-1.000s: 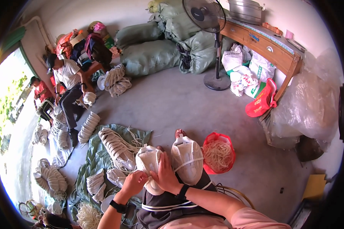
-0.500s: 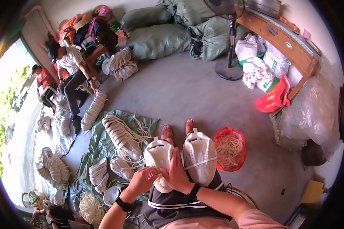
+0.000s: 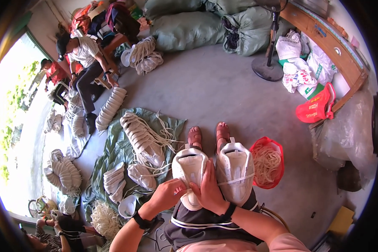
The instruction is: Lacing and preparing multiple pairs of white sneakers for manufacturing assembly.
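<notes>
Two off-white shoe uppers (image 3: 236, 161) lie side by side on my lap, toes toward me. A pale lace crosses the right one, while the left shoe upper (image 3: 190, 166) is between my hands. My right hand (image 3: 210, 191) holds its right side, fingers stretched along the edge and thumb on the front. At its lower left, my left hand (image 3: 168, 194) has thumb and fingertips pinched together. What that pinch holds is too small to make out. A red bag of loose pale laces (image 3: 267, 164) stands right of my knees.
A green sheet (image 3: 113, 147) to the left bears bundled shoe uppers (image 3: 143, 138) and trailing laces. A heap of laces (image 3: 104, 219) lies nearer. Co-workers (image 3: 85, 59) sit at far left, another person (image 3: 50, 237) at lower left. Sacks (image 3: 187, 31) and a stand fan (image 3: 268, 69) stand behind.
The view has shifted, so most of the scene sits farther right and slightly higher. Both hands remain at the left shoe upper, with the left fingers drawn a little closer together.
</notes>
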Demonstrator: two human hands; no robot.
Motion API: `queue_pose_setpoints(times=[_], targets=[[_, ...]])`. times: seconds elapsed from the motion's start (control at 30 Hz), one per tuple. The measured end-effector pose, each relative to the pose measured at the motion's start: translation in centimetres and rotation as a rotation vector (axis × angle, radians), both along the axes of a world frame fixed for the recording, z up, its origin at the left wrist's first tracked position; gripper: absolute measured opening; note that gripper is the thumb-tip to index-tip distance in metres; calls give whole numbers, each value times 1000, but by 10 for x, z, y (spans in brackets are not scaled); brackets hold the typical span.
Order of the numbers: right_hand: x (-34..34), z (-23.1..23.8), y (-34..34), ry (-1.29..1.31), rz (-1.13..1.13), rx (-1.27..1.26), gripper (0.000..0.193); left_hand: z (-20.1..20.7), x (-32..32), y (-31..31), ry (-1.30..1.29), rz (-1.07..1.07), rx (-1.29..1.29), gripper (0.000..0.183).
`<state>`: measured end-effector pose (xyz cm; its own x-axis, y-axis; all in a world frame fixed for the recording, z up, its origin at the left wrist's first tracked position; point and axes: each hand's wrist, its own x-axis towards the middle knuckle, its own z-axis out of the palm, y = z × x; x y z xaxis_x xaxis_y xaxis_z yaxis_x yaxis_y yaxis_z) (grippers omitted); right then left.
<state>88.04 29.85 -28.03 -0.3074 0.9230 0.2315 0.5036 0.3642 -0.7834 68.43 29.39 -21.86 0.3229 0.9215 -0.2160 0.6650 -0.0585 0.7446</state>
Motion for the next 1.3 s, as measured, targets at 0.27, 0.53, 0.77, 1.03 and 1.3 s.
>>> queue_pose_setpoints(times=[0.27, 0.53, 0.77, 1.03, 1.3], targets=[[-14, -12, 12, -1, 6, -21, 92, -9, -11, 11, -10, 23, 9, 10], [-21, -15, 16, 2, -11, -23, 90, -5, -2, 7, 185, -3, 245, 7], [-22, -13, 11, -5, -14, -29, 91, -3, -13, 4, 103, 7, 126, 10], [-25, -14, 5, -2, 2, -27, 93, 6, -21, 1, 98, -5, 53, 12], [-31, -11, 3, 0, -7, -34, 94, 2, -21, -4, 171, 9, 101, 11]])
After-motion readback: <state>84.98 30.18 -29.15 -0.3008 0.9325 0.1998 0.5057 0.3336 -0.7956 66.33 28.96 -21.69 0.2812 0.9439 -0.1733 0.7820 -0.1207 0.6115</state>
